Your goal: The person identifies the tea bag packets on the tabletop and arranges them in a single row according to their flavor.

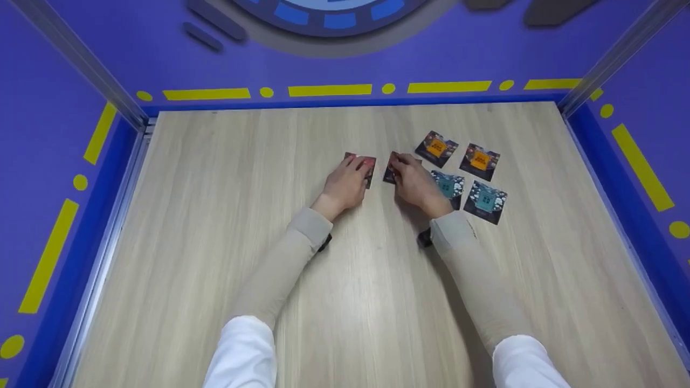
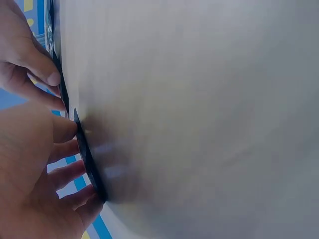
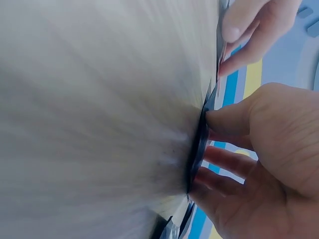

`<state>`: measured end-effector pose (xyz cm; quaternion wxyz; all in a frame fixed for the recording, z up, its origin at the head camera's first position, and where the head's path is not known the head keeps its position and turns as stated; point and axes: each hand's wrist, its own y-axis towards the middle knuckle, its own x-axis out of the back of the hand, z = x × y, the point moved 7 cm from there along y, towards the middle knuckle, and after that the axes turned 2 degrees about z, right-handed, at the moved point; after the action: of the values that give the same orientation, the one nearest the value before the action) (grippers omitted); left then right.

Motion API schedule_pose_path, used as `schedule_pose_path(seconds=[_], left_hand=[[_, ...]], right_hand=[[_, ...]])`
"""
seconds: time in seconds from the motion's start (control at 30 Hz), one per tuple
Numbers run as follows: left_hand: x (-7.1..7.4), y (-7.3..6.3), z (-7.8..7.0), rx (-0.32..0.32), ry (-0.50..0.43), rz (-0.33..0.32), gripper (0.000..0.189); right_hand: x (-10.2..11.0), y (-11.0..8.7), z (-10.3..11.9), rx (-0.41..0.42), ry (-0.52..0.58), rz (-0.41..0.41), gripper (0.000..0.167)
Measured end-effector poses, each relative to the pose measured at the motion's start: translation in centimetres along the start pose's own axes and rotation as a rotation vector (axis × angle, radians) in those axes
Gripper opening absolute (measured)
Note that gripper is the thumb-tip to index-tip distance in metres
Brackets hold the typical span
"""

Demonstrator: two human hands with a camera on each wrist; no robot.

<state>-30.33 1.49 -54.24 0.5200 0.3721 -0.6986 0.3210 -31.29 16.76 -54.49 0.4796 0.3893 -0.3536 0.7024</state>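
Observation:
On the wooden table [image 1: 366, 302], my left hand [image 1: 345, 183] holds a small square packet [image 1: 371, 163] with red on its face, fingers spread over its top. Just to the right, my right hand [image 1: 414, 180] grips a second dark red packet [image 1: 388, 173] by its edges. A narrow strip of table separates the two packets. From the side, in the left wrist view, thumb and fingertips meet the packet's dark edge [image 2: 89, 162] low over the wood. The right wrist view shows the other packet's slightly bent edge [image 3: 198, 144] under the fingertips. Both hands hide much of the prints.
Beyond my right hand lie two packets with orange labels, a left one [image 1: 437, 149] and a right one [image 1: 480, 161]. Nearer are two teal-labelled packets, one [image 1: 456, 186] partly behind my hand and one [image 1: 485, 201] in full view. Purple-blue walls [image 1: 323, 70] enclose the table.

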Motion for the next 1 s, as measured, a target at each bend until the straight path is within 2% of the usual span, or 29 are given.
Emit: schedule_pose_path(seconds=[0.13, 0.37, 0.67, 1.0], left_hand=[[0.1, -1.2, 0.7, 0.011, 0.006, -0.01, 0.05], [0.5, -3.6, 2.3, 0.07, -0.008, -0.033, 0.049], [0.4, -6.8, 4.5, 0.141, -0.031, -0.011, 0.051], [1.0, -10.6, 6.8, 0.15, -0.082, -0.062, 0.052]], right_hand=[[0.0, -0.1, 0.0, 0.007, 0.008, -0.003, 0.049], [0.1, -0.1, -0.1, 0.017, 0.005, -0.002, 0.047], [0.3, -0.2, 0.1, 0.038, -0.015, -0.004, 0.048], [0.2, -0.1, -0.1, 0.003, -0.009, 0.034, 0.047]])
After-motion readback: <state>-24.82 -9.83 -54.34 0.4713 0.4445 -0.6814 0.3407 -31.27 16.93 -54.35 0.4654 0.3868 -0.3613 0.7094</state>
